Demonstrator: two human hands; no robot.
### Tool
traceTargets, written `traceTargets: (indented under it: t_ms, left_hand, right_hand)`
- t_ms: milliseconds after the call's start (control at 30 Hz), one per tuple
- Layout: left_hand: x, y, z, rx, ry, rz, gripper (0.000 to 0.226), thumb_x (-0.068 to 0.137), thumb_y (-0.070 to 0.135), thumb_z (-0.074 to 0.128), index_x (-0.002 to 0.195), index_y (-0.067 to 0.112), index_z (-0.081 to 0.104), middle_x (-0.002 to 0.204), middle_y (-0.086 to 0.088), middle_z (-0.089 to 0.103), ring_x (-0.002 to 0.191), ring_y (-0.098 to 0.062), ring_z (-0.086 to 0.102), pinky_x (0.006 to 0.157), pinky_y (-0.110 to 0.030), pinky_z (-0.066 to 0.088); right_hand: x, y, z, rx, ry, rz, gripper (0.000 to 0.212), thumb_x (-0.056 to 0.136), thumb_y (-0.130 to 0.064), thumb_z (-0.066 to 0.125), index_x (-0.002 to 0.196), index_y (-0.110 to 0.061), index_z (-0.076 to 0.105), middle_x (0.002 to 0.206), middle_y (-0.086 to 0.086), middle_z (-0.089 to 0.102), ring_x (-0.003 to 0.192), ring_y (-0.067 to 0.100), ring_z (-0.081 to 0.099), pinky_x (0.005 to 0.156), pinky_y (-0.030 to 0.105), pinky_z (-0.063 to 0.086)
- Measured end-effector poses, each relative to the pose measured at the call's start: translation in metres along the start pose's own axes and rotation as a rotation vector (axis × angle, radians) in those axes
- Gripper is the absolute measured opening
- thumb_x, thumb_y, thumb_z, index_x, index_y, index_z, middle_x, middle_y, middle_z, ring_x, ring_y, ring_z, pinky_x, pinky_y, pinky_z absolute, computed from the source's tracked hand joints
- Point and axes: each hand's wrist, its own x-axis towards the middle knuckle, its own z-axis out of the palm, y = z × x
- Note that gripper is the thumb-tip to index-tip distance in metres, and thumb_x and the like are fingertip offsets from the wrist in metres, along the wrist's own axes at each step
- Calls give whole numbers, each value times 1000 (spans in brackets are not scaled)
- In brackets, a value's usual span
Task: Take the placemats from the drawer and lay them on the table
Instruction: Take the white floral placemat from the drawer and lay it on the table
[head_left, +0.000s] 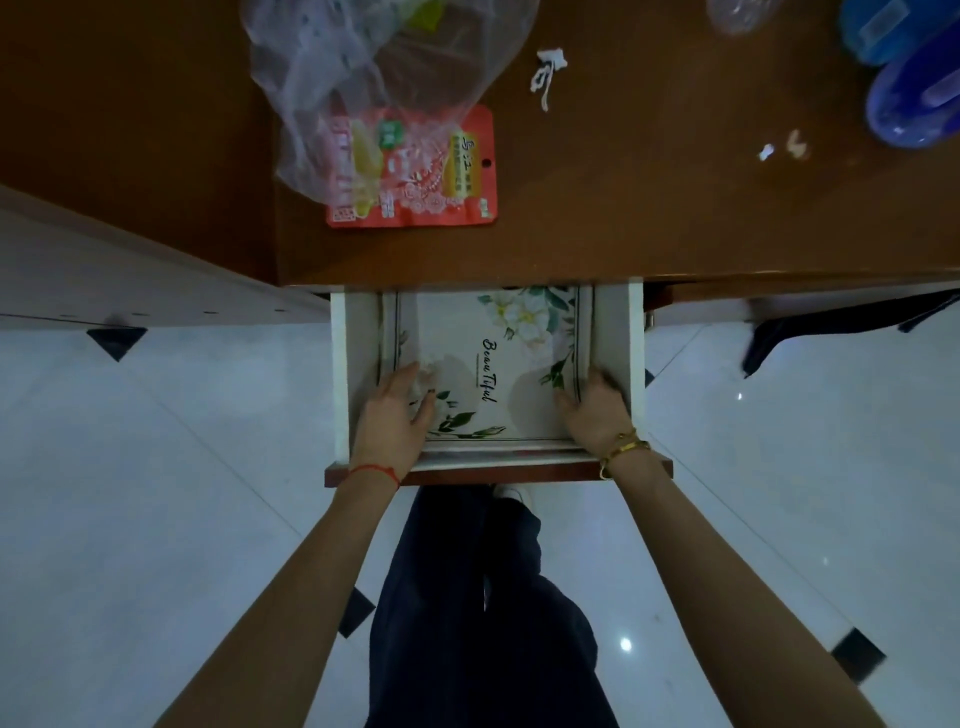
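Your left hand (397, 415) lies flat, fingers (423, 402) spread, on the placemats (493, 364); right hand (595, 410) apparently curls under their edge inside the drawer (613, 332). Lift both sides level.

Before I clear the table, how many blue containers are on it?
2, both at the table's far right corner: one blue container at the top edge, another just nearer. Both are cropped, so more may sit out of frame.

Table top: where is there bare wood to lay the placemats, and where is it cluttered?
Bare wood on the table: the near strip from the red snack packet rightward, below the white scraps. The far left corner is also free. It is crowded around the plastic bag and the blue containers at far right.
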Motion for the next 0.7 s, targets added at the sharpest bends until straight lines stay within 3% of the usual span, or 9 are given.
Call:
traceTargets:
  t_ms: [133, 267, 400, 467, 567, 633, 700]
  left_hand:
    - [-1, -6, 0, 5, 27, -22, 46, 93, 17, 58, 136, 7, 48, 124, -14, 62, 102, -28, 63, 86, -19, 40]
    - [-5, -9, -4, 19, 10, -24, 44, 92, 14, 58, 135, 4, 50, 123, -16, 62, 104, -28, 62, 89, -18, 39]
    - [-10, -8, -6, 30, 0, -49, 44, 93, 16, 57, 135, 5, 50, 122, -16, 62, 100, -27, 62, 85, -20, 40]
    - [-13, -9, -7, 12, -9, -65, 45, 93, 17, 57, 136, 5, 49, 126, -16, 60, 107, -29, 61, 88, -21, 39]
    - [-20, -9, -8, -5, -20, -65, 45, 93, 19, 57, 136, 7, 49, 122, -16, 62, 102, -28, 62, 86, -22, 41]
    - [-23, -10, -10, -7, -28, -70, 44, 93, 21, 57, 135, 8, 50, 117, -17, 64, 98, -28, 62, 85, -23, 42]
    - [-27, -10, -13, -12, -36, -86, 45, 94, 24, 56, 136, 10, 50, 114, -18, 65, 97, -29, 62, 84, -24, 43]
  right_hand:
    - [1, 1, 4, -42, -49, 94, 41, 95, -22, 54, 114, 13, 47, 112, 26, 62, 104, 37, 60, 72, 24, 38]
    - [-1, 2, 3, -22, -12, 101, 40, 90, -23, 61, 113, 8, 51, 109, 25, 63, 101, 38, 61, 81, 33, 48]
    - [-19, -2, 0, 65, 138, 37, 55, 86, -13, 64, 134, 3, 41, 122, 23, 59, 111, 37, 57, 94, 37, 48]
    - [-26, -6, -1, 125, 193, 34, 60, 86, -9, 64, 138, 2, 38, 121, 22, 60, 111, 37, 57, 91, 33, 46]
    - [-22, -9, -5, 107, 149, 69, 39, 86, -11, 63, 121, 6, 54, 109, 21, 65, 101, 36, 61, 75, 23, 42]
    - [-18, -10, -8, 76, 96, 25, 26, 87, -11, 62, 105, 8, 63, 103, 22, 67, 97, 35, 63, 73, 23, 43]
    - [-22, -9, -8, 62, 113, -62, 23, 89, -9, 59, 103, 8, 64, 103, 23, 65, 95, 37, 61, 73, 25, 43]
